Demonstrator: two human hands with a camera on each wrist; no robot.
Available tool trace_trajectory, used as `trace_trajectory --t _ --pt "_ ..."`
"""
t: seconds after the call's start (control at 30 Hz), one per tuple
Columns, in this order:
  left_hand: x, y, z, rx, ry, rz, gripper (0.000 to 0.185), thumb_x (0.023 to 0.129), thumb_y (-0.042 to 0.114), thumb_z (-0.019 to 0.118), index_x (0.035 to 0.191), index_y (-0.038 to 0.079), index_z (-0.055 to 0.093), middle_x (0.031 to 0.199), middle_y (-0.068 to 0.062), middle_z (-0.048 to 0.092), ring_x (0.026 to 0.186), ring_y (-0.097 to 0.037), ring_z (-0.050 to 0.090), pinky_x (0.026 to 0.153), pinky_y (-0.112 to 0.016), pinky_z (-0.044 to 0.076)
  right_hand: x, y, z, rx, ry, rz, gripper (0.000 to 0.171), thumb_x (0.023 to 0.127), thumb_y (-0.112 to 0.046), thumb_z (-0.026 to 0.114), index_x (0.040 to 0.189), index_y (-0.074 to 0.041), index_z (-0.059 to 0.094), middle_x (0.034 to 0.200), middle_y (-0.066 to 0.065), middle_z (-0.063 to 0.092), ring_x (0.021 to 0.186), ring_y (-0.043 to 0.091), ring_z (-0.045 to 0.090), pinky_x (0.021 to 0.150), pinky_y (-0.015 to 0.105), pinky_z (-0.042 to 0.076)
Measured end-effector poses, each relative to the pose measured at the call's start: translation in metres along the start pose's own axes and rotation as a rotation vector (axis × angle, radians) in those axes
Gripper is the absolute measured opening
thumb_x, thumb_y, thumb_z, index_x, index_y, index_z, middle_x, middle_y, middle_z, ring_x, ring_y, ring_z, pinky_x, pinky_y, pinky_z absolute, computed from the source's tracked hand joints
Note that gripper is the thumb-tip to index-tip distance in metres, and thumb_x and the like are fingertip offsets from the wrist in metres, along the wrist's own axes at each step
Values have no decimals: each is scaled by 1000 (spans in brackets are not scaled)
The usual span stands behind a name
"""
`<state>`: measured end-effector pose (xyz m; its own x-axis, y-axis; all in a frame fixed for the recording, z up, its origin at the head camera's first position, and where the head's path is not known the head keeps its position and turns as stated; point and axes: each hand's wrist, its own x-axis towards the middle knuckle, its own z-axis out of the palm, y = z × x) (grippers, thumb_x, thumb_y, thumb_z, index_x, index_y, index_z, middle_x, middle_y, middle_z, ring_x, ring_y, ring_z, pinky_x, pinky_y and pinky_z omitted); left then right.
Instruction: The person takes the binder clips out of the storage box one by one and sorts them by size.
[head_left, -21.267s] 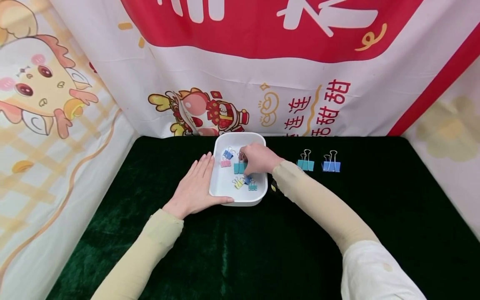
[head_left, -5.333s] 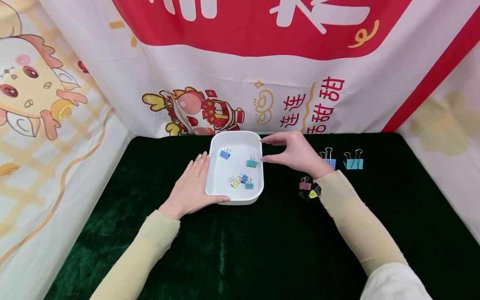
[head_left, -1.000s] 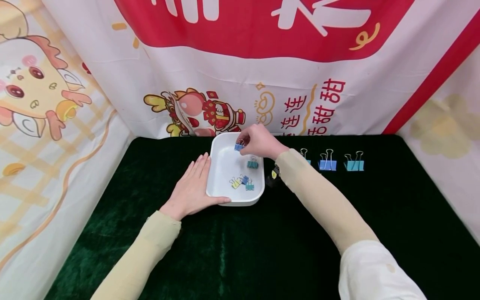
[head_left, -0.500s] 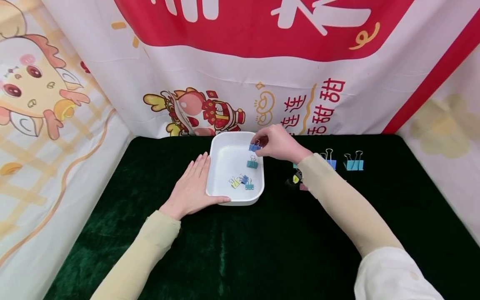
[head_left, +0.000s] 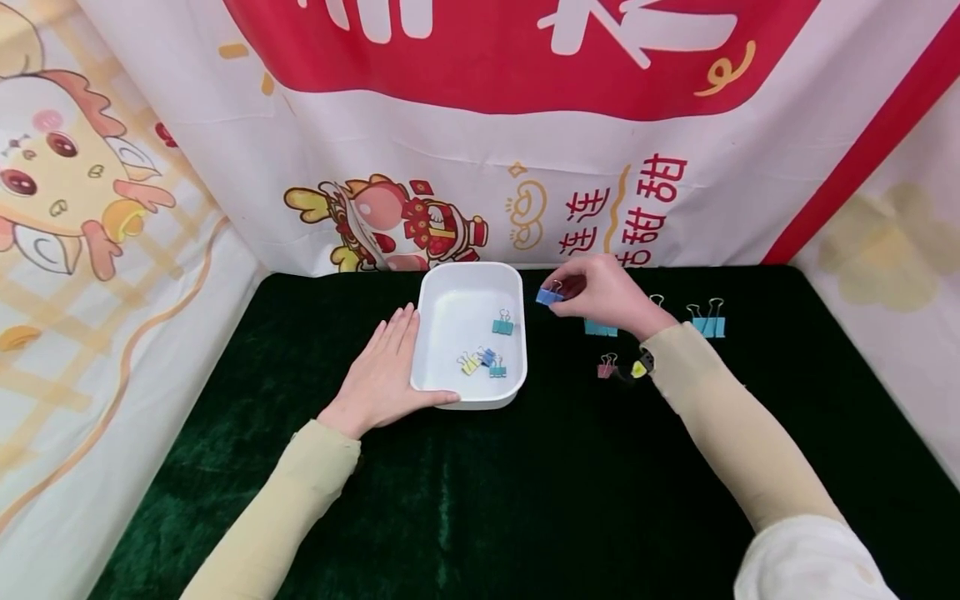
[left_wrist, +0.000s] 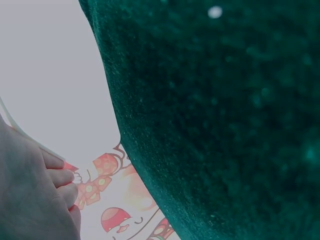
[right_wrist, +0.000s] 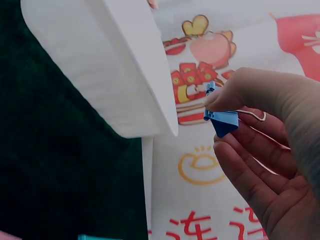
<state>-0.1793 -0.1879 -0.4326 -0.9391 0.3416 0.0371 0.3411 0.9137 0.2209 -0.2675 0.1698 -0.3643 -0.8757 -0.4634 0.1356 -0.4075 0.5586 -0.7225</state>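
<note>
A small blue binder clip (head_left: 550, 295) is pinched between the thumb and fingers of my right hand (head_left: 603, 292), just right of the white box (head_left: 431, 287). In the right wrist view the blue clip (right_wrist: 222, 120) hangs off the table beside the box wall (right_wrist: 90, 65). My left hand (head_left: 378, 375) lies with straight fingers along the box's left side, its thumb at the near rim. Inside the box are a teal clip (head_left: 502, 327), a yellow clip (head_left: 469, 363), a blue clip (head_left: 487, 357) and a smaller teal clip (head_left: 497, 368).
On the dark green cloth (head_left: 450, 500) to the right stand a teal clip (head_left: 601, 329), another teal clip (head_left: 708, 325) and a pink clip (head_left: 607, 368). A blue clip is mostly hidden behind my right hand. A printed curtain (head_left: 465, 150) hangs behind the table.
Since 21 seconds ago, a large teal clip and the pink clip have left the box for the cloth. In the last second my right hand has carried the blue clip rightward past the rim.
</note>
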Motion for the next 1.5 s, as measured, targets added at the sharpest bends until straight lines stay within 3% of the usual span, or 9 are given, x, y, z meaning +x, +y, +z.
trace_trajectory --t 0.23,0.47,0.63,0.83,1.23,1.5 --pt "0 0 0 -13 -4 1 135 72 91 57 164 7 4 170 -8 3 155 -24 2 123 -46 5 -18 11 -10 -21 17 47 23 82 -9 85 104 -11 79 97 1 74 84 17 70 79 38 60" --pt "0 -1 0 -16 -4 7 134 74 89 59 164 7 3 170 -9 4 155 -25 2 123 -47 6 -37 25 -19 -45 43 54 23 81 -7 85 103 -9 78 95 3 73 82 18 70 76 34 59" --pt "0 0 0 -13 -4 8 135 73 90 58 164 7 4 170 -9 4 155 -25 2 123 -47 6 -49 31 -27 -40 57 107 23 81 -8 86 102 -11 79 94 2 73 83 18 69 75 32 59" --pt "-1 0 0 -11 -6 6 135 72 92 55 164 7 4 170 -8 2 155 -24 1 123 -46 6 -64 36 -37 -76 45 148 24 83 -9 85 106 -9 78 99 5 72 85 20 67 79 34 59" --pt "0 0 1 7 -2 3 136 72 94 53 164 7 3 170 -9 2 155 -24 2 123 -46 6 -97 59 -49 -109 -21 208 26 85 -10 83 110 -8 76 99 6 71 85 22 67 75 26 58" --pt "-1 1 0 10 1 2 137 71 94 53 163 6 4 170 -9 2 155 -24 1 123 -45 5 -116 76 -46 -134 -44 217 26 83 -8 83 109 -8 77 97 5 72 83 20 67 76 31 59"
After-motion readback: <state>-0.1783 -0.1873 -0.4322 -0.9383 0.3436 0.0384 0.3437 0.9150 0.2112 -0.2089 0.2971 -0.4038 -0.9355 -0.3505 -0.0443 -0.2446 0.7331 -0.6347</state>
